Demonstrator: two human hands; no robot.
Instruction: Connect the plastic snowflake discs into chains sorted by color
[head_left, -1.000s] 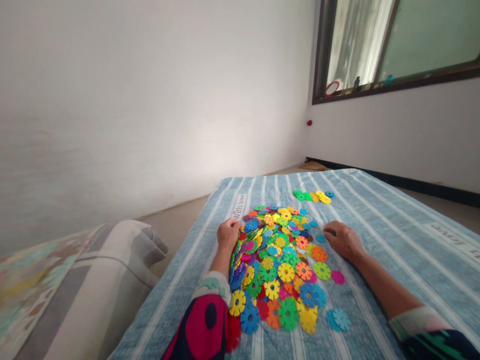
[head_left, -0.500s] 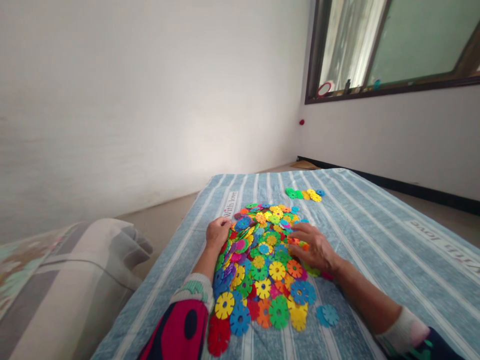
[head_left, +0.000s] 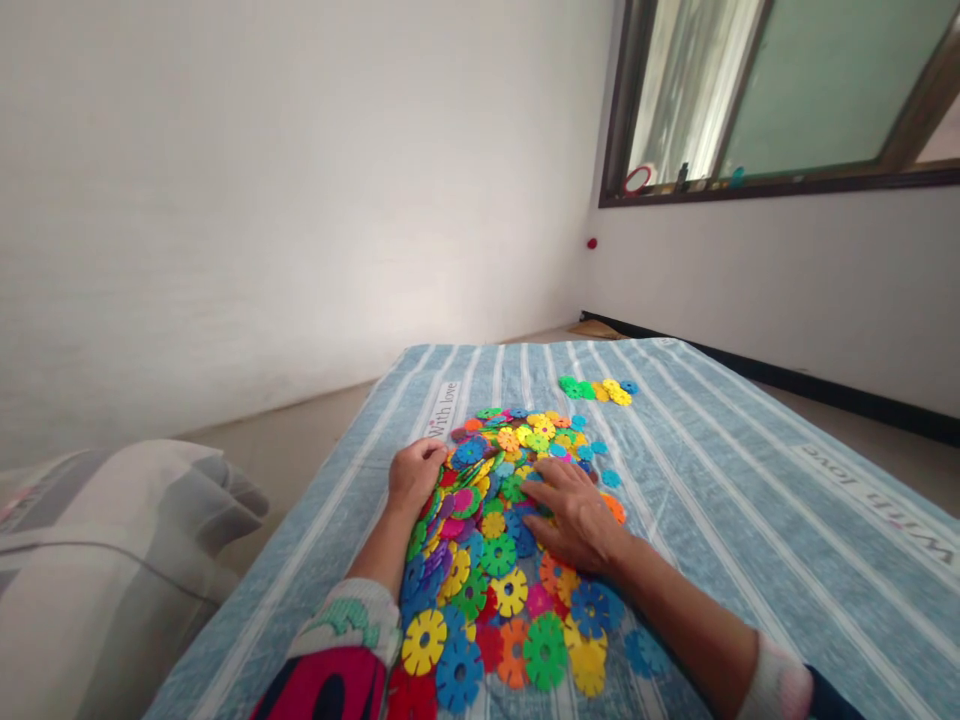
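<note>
A pile of colourful notched plastic discs, snowflake-shaped interlocking pieces (head_left: 510, 590), lies on a blue-and-white striped cloth. My left hand (head_left: 415, 482) rests against the pile's left edge with its fingers curled in; whatever they hold, if anything, is hidden. Across the right side of the pile, my right hand (head_left: 574, 515) lies palm down, fingers apart and touching the discs beneath. Some discs overlap steeply on the left, while those nearest me lie flatter.
A small separate group of green, yellow and blue discs (head_left: 598, 389) sits farther back on the striped cloth (head_left: 720, 500). Draped grey-and-white fabric (head_left: 112, 560) is at the left. A white wall (head_left: 300, 200) and a window (head_left: 810, 90) stand beyond.
My right hand has moved left, from the pile's right edge onto the discs. My left hand stays at the left edge. The view has shifted slightly right.
</note>
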